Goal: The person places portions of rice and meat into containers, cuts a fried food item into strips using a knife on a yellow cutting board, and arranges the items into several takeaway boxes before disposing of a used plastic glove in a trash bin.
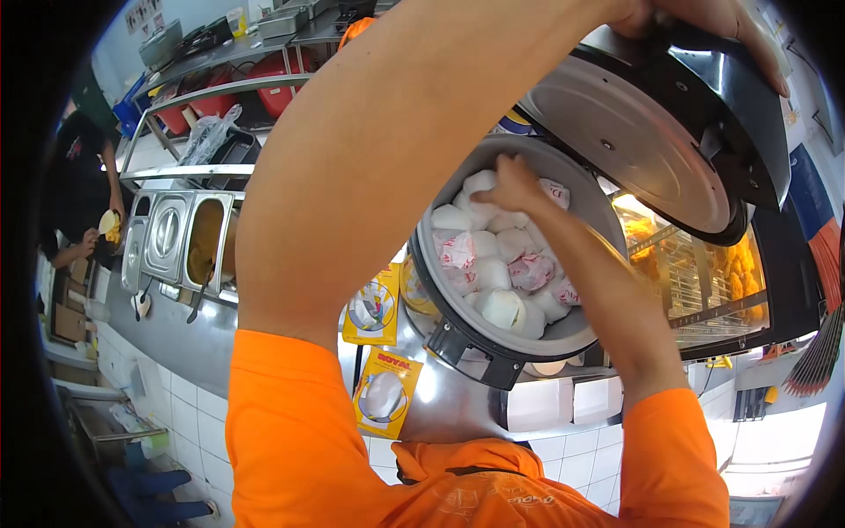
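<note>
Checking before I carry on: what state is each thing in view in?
Cooker lid: raised open, left hand on it.
Cooker pot: open, filled with wrapped bundles.
Right hand: inside pot, at the bundles; grip unclear.
Steel pan lid: on, closed.
Brown-filled steel pan: uncovered.
Display case: lit.

Red print stood on several white paper wrappers (pixel 454 250) inside the pot (pixel 591 198); the letters were partly folded away, so no full word there could be made out. Left of the pot, the lower yellow pack (pixel 387 392) carried one bold red word in capitals, which was readable, above a picture. The upper yellow pack (pixel 371 304) showed a similar picture. Below the pot, the orange shirt (pixel 475 488) bore chest lettering, too distorted to read in full.
</note>
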Motion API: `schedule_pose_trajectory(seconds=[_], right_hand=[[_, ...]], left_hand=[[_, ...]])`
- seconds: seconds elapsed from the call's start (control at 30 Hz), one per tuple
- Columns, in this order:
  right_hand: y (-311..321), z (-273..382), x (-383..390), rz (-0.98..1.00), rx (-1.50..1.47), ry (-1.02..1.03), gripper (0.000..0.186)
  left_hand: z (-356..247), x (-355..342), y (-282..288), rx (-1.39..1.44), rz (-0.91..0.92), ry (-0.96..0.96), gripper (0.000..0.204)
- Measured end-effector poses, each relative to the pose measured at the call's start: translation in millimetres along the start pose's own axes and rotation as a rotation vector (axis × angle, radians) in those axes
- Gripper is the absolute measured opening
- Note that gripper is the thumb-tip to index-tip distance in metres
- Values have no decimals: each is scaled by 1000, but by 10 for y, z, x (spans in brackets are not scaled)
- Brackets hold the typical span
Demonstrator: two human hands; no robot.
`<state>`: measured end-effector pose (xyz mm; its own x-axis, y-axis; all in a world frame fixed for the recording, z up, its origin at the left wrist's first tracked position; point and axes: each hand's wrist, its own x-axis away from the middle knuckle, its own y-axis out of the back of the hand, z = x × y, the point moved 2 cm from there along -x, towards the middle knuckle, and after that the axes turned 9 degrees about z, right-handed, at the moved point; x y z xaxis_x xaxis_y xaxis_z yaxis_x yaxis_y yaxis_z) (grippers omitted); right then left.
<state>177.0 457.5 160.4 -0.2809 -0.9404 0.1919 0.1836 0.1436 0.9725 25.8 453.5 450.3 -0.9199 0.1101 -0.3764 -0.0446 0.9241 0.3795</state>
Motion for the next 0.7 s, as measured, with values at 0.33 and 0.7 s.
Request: schedule_pose_trajectory(seconds=[0.33,0.7], right_hand=[[-177,-146,-213,233,-518,1,77],[-97,161,-175,383,-218,-47,111]], left_hand=[[85,-37,39,43,100,-8,57],[57,-113,-22,52,148,-3,61]])
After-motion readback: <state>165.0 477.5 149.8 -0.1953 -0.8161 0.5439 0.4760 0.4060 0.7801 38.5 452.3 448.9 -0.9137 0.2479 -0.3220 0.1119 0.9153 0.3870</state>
